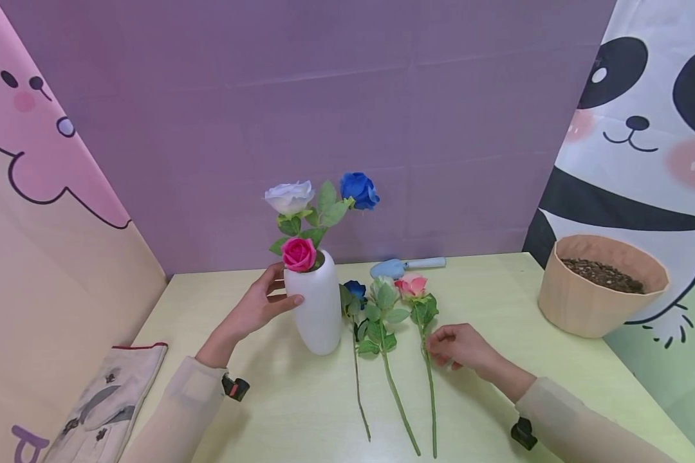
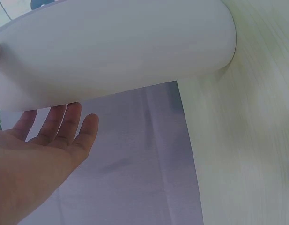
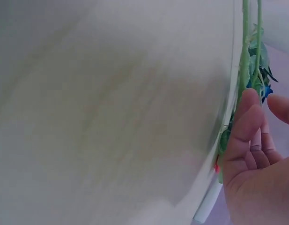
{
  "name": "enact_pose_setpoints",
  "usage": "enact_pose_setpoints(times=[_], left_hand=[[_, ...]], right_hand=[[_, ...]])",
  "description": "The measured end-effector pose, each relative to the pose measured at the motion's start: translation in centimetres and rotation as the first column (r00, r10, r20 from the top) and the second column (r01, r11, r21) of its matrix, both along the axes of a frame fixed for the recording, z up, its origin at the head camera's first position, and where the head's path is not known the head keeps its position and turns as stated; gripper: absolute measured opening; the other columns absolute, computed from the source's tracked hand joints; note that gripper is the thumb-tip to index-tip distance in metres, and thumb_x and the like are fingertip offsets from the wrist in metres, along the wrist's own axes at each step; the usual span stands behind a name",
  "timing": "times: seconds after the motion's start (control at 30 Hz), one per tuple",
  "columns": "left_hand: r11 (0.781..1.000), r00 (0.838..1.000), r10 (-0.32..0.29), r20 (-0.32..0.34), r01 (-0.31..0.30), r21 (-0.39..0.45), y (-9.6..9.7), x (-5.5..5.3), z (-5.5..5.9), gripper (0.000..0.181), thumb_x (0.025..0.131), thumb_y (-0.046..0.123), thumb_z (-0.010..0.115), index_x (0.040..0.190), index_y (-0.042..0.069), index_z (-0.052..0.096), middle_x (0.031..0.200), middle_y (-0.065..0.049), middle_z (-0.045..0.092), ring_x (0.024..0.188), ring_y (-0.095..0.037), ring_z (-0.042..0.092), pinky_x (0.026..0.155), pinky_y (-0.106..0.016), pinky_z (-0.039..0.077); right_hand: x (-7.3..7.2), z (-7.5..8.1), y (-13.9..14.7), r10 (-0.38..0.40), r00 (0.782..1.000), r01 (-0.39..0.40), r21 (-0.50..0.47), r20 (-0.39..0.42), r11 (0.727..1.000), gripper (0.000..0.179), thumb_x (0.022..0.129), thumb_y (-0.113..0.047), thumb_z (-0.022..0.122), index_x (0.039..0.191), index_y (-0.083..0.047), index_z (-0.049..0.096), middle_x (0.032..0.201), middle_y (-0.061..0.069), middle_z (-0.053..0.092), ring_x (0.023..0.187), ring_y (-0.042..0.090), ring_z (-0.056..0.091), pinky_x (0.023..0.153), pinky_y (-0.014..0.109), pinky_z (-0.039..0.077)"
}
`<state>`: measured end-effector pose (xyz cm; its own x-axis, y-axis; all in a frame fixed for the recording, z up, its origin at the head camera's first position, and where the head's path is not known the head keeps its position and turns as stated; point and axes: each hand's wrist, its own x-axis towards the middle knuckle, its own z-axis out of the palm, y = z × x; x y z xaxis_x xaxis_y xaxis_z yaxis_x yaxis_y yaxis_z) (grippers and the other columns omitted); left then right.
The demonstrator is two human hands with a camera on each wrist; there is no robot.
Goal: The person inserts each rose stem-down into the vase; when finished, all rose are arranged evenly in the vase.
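Observation:
My left hand holds the white vase near its mouth, thumb in front and fingers at the back. The vase stands upright with a white rose, a blue rose and a magenta rose in it. In the left wrist view, the fingertips of that hand touch the vase wall. My right hand is at the stem of a pink rose lying on the table. Its fingers are loosely bent, and the right wrist view shows a gap between thumb and forefinger.
Between vase and pink rose lie a dark blue rose and a pale rose. A blue trowel lies at the table's back edge. At right stands a beige pot with soil; a folded printed cloth lies at left.

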<state>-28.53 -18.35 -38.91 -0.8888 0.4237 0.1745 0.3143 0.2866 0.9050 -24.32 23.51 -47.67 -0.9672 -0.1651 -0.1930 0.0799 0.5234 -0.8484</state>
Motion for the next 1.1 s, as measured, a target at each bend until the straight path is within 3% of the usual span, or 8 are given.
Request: enact_pose_setpoints(times=[0.37,0.7,0.9,1.1], left_hand=[[1.000,1.000,0.003,-0.002,-0.003,-0.010,0.03,0.01,0.00,0.073,0.091,0.026,0.075,0.150,0.019,0.034,0.144,-0.010,0.047,0.132,-0.037,0.051,0.106,-0.047,0.052],[1.000,1.000,-0.008,-0.001,0.008,0.009,-0.03,-0.10,-0.10,0.073,0.091,0.024,0.075,0.150,0.017,0.033,0.143,-0.011,0.046,0.133,-0.040,0.049,0.109,-0.048,0.050],[1.000,1.000,-0.008,0.001,0.008,0.007,-0.06,-0.06,-0.13,0.073,0.091,0.025,0.075,0.150,0.017,0.033,0.143,-0.010,0.047,0.132,-0.037,0.051,0.108,-0.047,0.051],[1.000,1.000,-0.014,0.006,0.014,0.016,-0.04,-0.06,-0.10,0.073,0.091,0.024,0.075,0.150,0.017,0.033,0.144,-0.011,0.046,0.133,-0.040,0.049,0.108,-0.047,0.051]], right_hand=[[-0.17,-0.86,-0.48,-0.014,1.000,0.014,0.056,0.005,0.998,0.014,0.090,-0.019,0.073,0.094,-0.005,0.070,0.080,0.002,0.072,0.067,0.015,0.064,0.052,0.027,0.049],[-0.31,-0.64,-0.78,-0.034,0.999,0.036,0.137,-0.021,0.990,0.015,0.084,-0.019,0.078,0.086,-0.007,0.070,0.073,0.001,0.070,0.059,0.013,0.063,0.046,0.025,0.043],[-0.48,-0.72,-0.73,-0.022,1.000,0.025,0.164,-0.018,0.986,0.014,0.083,-0.020,0.079,0.085,-0.008,0.071,0.067,0.001,0.069,0.056,0.012,0.061,0.045,0.024,0.041],[-0.31,-0.56,-0.55,-0.027,1.000,0.027,0.153,-0.005,0.988,0.012,0.087,-0.017,0.074,0.089,-0.005,0.073,0.073,0.002,0.073,0.062,0.013,0.067,0.047,0.025,0.045]])
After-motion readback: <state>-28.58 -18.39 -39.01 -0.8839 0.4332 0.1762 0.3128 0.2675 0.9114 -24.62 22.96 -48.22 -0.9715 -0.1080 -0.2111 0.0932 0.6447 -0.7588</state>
